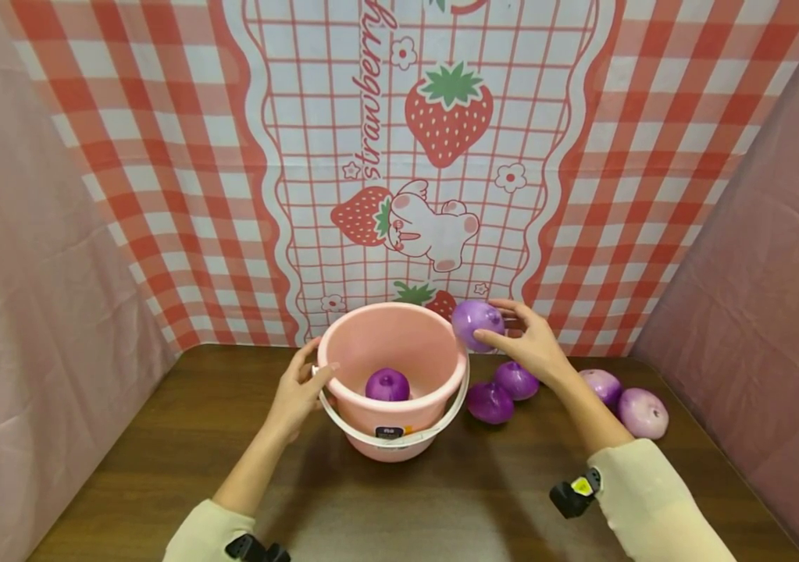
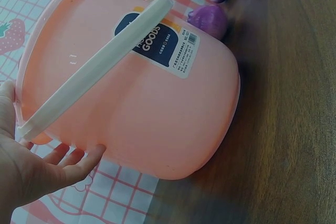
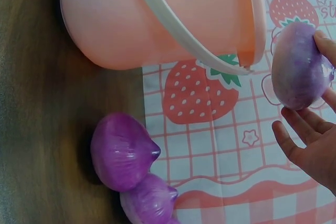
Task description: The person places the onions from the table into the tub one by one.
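Observation:
A pink bucket (image 1: 357,421) stands upright, its white handle (image 1: 434,431) hanging down over the front. My left hand (image 1: 295,393) grips the bucket's left side, thumb at the rim and fingers along the outer wall. One dark purple onion (image 1: 387,385) lies inside on the bottom. In my right hand (image 1: 531,340) is a pale purple onion (image 1: 475,324), pinched between thumb and fingers. It is raised beside the right rim; in the right wrist view this onion (image 3: 298,66) is level with the bucket's mouth.
Two dark purple onions, one in front (image 1: 490,403) and one behind (image 1: 517,380), lie right of the bucket on the wooden table (image 1: 230,437). Farther right, past my forearm, are two paler onions (image 1: 643,413). A strawberry-print cloth (image 1: 399,156) hangs behind; pink cloth (image 1: 743,273) closes the sides.

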{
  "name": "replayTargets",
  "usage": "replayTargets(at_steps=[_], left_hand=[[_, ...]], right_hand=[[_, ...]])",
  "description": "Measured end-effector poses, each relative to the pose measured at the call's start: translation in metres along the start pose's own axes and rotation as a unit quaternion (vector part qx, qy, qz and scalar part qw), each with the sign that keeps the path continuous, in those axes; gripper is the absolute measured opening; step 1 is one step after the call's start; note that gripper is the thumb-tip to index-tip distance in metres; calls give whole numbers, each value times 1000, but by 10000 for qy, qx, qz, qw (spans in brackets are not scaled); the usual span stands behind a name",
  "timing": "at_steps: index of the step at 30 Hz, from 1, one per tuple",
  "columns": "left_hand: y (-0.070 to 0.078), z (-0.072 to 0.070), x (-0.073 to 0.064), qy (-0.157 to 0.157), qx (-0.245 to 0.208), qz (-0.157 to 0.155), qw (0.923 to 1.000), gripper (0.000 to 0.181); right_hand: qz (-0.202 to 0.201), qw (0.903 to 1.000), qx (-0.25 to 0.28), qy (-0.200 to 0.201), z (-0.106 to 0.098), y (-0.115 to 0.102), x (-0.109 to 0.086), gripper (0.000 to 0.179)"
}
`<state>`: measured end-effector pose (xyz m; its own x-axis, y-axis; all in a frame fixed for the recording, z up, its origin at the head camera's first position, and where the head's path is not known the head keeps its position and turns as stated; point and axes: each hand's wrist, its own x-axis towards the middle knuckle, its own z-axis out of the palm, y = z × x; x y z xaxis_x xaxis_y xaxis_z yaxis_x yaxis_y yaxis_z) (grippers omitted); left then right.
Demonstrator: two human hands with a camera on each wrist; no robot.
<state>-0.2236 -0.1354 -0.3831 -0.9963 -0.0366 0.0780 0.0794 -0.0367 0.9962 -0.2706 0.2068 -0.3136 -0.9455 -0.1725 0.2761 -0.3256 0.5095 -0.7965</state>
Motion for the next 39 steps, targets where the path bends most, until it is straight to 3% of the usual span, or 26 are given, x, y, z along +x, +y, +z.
replayTargets(at_steps=[39], left_hand=[[1, 1, 1, -25, -11, -46, 10000, 58]], right_hand=[[-102, 9996, 217, -150, 16, -18, 7, 65]])
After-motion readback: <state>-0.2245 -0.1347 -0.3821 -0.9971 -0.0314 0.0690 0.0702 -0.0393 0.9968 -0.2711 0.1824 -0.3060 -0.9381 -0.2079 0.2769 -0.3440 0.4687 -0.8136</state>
